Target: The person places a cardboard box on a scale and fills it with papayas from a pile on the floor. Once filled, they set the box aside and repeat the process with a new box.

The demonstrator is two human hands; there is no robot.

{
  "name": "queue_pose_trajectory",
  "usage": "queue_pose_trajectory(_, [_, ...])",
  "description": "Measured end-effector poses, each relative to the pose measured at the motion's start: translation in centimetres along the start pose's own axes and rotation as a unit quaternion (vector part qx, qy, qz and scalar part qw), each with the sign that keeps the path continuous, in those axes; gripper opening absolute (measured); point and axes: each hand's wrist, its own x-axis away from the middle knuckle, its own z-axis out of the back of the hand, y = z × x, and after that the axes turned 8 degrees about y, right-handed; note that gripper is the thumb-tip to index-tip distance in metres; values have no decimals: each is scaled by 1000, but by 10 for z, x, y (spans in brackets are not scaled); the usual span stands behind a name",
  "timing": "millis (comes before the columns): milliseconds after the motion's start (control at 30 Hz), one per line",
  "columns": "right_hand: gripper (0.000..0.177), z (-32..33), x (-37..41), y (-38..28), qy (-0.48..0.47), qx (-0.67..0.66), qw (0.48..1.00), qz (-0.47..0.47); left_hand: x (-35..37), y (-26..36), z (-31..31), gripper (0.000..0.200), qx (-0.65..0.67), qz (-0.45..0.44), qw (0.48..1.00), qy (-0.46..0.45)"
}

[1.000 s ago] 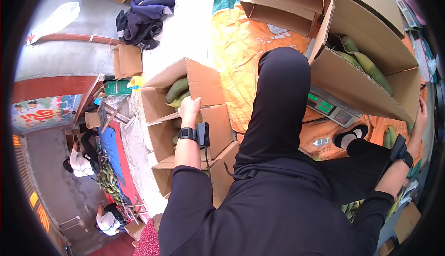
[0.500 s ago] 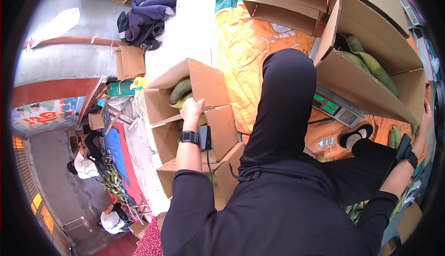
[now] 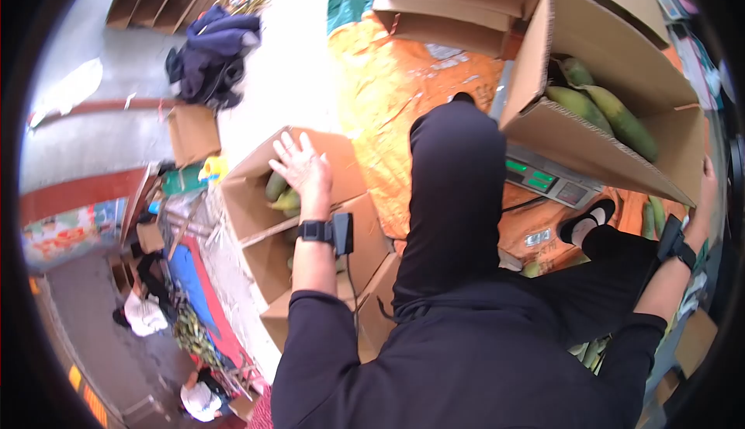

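My left hand is open, palm up and fingers spread, over a cardboard box that holds green, long vegetables. It grips nothing. My right hand rests along the outer right side of a large cardboard box, its fingers partly visible and stretched along the board. That box holds several large green vegetables and stands tilted in view on a digital scale with lit green digits. Both wrists carry black straps with devices.
More cardboard boxes stand at the top. An orange sheet covers the ground under my legs. Dark clothing lies at upper left. At lower left, two people are beside a pile of green vegetables.
My left hand was closed at the left box's edge; now it is raised off it with fingers spread. The view has shifted slightly. My right hand stays beside the large box.
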Motion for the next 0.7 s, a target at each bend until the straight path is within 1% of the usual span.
queue_pose_trajectory(33, [34, -1, -2, 2, 20, 6, 1000, -4, -3, 4, -1, 64, 0, -36, 999, 10])
queue_pose_trajectory(100, [34, -1, 2, 6, -14, -29, 999, 22, -14, 16, -13, 66, -47, -98, 994, -34])
queue_pose_trajectory(133, [34, 1, 7, 3, -3, -28, 999, 19, -22, 24, -15, 60, -67, -116, 989, -69])
queue_pose_trajectory(167, [32, -1, 10, -1, -19, -67, 997, -16, -31, 29, -27, 60, -64, -120, 989, -64])
queue_pose_trajectory(200, [30, -5, 14, -8, -37, -106, 992, -50, -40, 31, -51, 55, -69, -140, 984, -83])
queue_pose_trajectory(233, [30, -8, 19, -14, -35, -106, 993, -49, -45, 33, -72, 51, -73, -159, 979, -102])
queue_pose_trajectory(267, [30, -10, 26, -20, -17, -79, 996, -38, -48, 36, -82, 42, -85, -166, 981, -55])
queue_pose_trajectory(300, [30, -11, 29, -23, 3, -52, 998, -26, -53, 40, -84, 42, -82, -167, 981, -49])
queue_pose_trajectory(333, [30, -11, 29, -21, 11, -53, 998, -25, -58, 43, -86, 38, -103, -165, 975, -111])
queue_pose_trajectory(367, [28, -11, 30, -19, 7, -104, 993, -55, -61, 46, -88, 35, -126, -164, 963, -175])
queue_pose_trajectory(400, [27, -10, 32, -16, 3, -154, 984, -85, -64, 47, -99, 35, -124, -170, 962, -172])
queue_pose_trajectory(433, [27, -10, 35, -18, 9, -152, 984, -88, -68, 47, -116, 33, -133, -174, 957, -192])
queue_pose_trajectory(467, [26, -8, 37, -20, -4, -117, 992, -47, -70, 45, -133, 31, -143, -178, 950, -213])
queue_pose_trajectory(500, [25, -6, 41, -20, -16, -80, 997, -7, -71, 45, -143, 31, -142, -187, 949, -212])
queue_pose_trajectory(533, [25, 14, 26, 41, -5, -76, 997, -13, -74, 48, -148, 30, -169, -209, 928, -259])
queue_pose_trajectory(567, [26, 1, 15, 57, 10, -64, 998, 17, -80, 52, -156, 30, -196, -233, 904, -300])
queue_pose_trajectory(600, [27, -4, 18, 71, 30, -48, 997, 44, -81, 53, -166, 28, -197, -229, 904, -302])
queue_pose_trajectory(633, [28, -15, 0, 74, 51, -25, 996, 71, -79, 53, -175, 26, -195, -231, 904, -303])
queue_pose_trajectory(667, [29, 22, 1, 122, 72, -1, 993, 96, -79, 50, -184, 26, -198, -257, 898, -297])
queue_pose_trajectory(700, [29, 5, 54, 10, 92, 13, 992, 87, -79, 51, -193, 25, -201, -281, 892, -292])
